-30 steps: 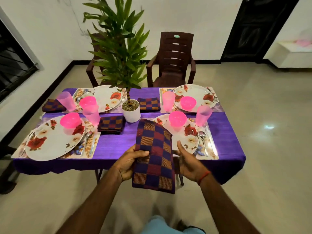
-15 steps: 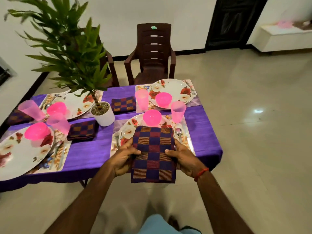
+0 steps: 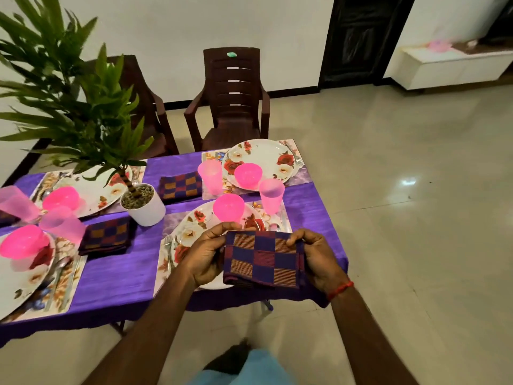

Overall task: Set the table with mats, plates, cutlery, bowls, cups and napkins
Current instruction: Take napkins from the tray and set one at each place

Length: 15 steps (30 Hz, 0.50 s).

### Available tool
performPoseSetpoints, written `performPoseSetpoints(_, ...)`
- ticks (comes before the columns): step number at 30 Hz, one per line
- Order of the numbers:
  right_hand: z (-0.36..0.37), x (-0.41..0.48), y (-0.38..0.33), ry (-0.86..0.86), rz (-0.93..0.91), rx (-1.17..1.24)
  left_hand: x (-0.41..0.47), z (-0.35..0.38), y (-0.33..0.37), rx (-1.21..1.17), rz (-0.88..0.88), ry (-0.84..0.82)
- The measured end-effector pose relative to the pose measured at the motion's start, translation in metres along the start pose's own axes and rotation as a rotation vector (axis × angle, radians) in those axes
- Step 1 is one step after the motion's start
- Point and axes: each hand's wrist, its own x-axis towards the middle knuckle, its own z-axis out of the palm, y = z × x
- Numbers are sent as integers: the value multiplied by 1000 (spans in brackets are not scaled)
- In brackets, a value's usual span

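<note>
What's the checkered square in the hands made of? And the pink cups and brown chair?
The checkered napkin looks like matte woven cloth: ribbed threads show and it folds in layers. The pink cup seems frosted plastic; light glows through it. The brown chair is probably moulded plastic, smooth with a dull sheen.

Near-left plate [image 3: 25, 301] — cut off at the edge

2 bare forearms [image 3: 155, 329]; red thread band [image 3: 340, 290] on right wrist; pale blue garment [image 3: 258, 368].
</note>
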Motion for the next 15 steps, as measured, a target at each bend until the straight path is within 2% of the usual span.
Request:
performPoseSetpoints(2,-10,4,0,30,20,-1,9,2,-7,-60,-44,-6)
performPoseSetpoints(4,-22,10,-2,57,18,-5,21,6,-17,-89,-179,-8)
performPoseSetpoints(6,-33,18,-4,88,7,-42,32,13,-27,-67,-336,-62)
performPoseSetpoints(8,-45,26,-8,145,8,-76,47,20,-33,-11,-407,-125)
performPoseSetpoints(12,-68,44,-23,262,64,-29,88,34,-39,166,-373,-192)
performPoseSetpoints(15,-88,60,-26,339,160,58,119,45,-42,141,-334,-175)
